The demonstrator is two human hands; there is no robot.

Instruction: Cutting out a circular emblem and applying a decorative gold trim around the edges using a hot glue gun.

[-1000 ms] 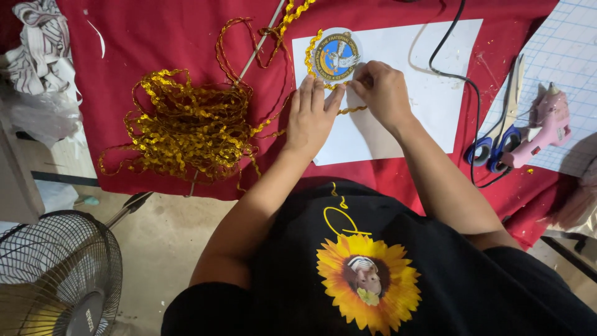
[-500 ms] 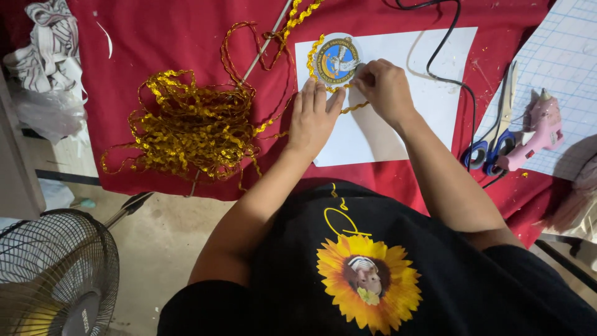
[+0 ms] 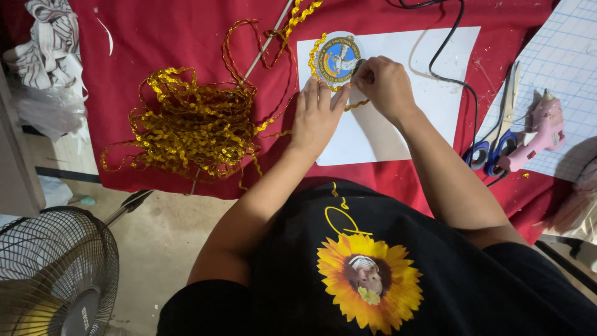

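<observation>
Both hands meet at the upper centre of the frame, over a round emblem [image 3: 336, 60] that lies on the top left corner of a white sheet of paper [image 3: 429, 99]. Left hand [image 3: 317, 115] lies flat and spread on the paper, its fingertips touching the lower edge of the emblem. Right hand [image 3: 385, 84] is curled, with thumb and fingers pinched together on a strand of gold sequin trim [image 3: 356, 104] at the emblem's right edge; the trim runs round the emblem's left rim and a short piece trails out beneath the right hand. A big loose heap of the same trim [image 3: 193, 121] sits to the left on the red cloth [image 3: 168, 37] that covers the table, joined to the emblem by a strand along the top. At the right of the frame a pink glue gun [image 3: 538, 134] rests on a gridded cutting mat [image 3: 559, 68], with blue-handled scissors [image 3: 488, 149] just beside it and a black cord [image 3: 444, 56] crossing the paper. A floor fan [image 3: 53, 274] stands at the lower left, and crumpled striped fabric [image 3: 46, 37] lies at the upper left
</observation>
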